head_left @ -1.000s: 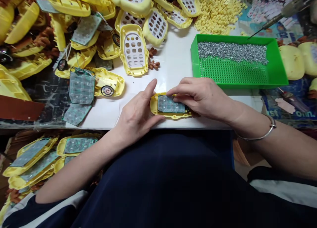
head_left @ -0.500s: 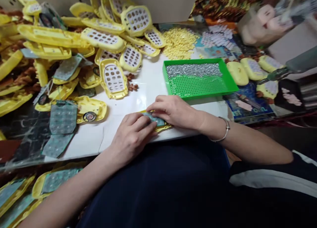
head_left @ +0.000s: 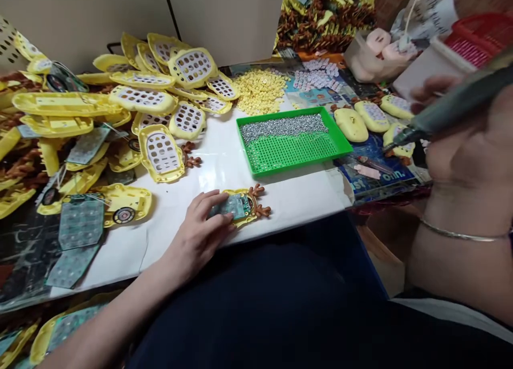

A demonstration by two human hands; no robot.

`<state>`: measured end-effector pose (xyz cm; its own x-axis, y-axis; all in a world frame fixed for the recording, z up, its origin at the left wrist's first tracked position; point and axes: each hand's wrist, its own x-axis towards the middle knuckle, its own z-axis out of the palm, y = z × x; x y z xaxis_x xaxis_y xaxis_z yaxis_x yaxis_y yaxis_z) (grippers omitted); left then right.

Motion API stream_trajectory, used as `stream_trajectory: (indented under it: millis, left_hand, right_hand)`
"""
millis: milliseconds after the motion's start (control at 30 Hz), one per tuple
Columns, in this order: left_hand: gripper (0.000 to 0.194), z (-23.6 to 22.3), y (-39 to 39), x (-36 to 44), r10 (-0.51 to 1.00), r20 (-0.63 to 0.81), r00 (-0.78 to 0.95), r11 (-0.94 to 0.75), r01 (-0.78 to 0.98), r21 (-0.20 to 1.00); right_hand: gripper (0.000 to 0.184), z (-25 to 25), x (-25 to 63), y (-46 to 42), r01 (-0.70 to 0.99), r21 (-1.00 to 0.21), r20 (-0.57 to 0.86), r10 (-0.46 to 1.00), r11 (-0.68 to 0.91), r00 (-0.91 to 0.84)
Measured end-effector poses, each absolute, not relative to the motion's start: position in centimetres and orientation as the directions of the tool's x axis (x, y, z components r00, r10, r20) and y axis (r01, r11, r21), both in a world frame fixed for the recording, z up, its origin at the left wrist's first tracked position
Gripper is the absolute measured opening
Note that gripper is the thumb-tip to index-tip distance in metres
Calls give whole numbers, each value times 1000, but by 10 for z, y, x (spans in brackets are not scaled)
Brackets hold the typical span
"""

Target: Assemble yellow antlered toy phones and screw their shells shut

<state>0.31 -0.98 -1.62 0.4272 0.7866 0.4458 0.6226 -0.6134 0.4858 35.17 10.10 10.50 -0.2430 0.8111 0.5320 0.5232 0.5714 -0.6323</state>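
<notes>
My left hand (head_left: 199,227) lies flat, fingers spread, on a yellow toy shell (head_left: 241,205) with a green circuit board inside and brown antlers at its right end, near the front edge of the white table (head_left: 280,195). At the right of the view my right hand (head_left: 473,144), blurred and close to the camera, is closed round a grey-green electric screwdriver (head_left: 452,104) whose tip points left and down. It hangs well to the right of the shell, apart from it.
A green tray (head_left: 292,144) with a heap of small silver screws stands behind the shell. A pile of yellow shells (head_left: 160,91) fills the back left. Loose yellow buttons (head_left: 260,91) lie at the back. Circuit sheets (head_left: 80,224) lie at left.
My right hand left the shell, rose to the right and took hold of the screwdriver. The camera tilted up and right. My left hand stays on the shell.
</notes>
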Motion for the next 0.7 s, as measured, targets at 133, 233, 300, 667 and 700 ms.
stream_trajectory:
  millis: [133,233,300,667,700]
  left_hand:
    - [9,-14,-9,18,776,482,406,-622,621,477]
    - [8,-10,-7,25,772,477,420,-626,636,451]
    - [5,-7,-5,27,773,476,420,-620,659,426]
    - [8,-10,0,29,770,485,415,-616,683,393]
    - [9,-10,-1,30,771,481,418,-616,682,395]
  right_hand:
    - [31,102,327,111,131,-814,576,815,566,62]
    - [32,104,287,118,95,-859,504,863,503,-9]
    - [28,102,261,120,65,-876,475,879,477,-49]
    - [43,47,241,128,337,-826,418,893,451,-168]
    - [45,45,242,129,326,-831,424,893,451,-155]
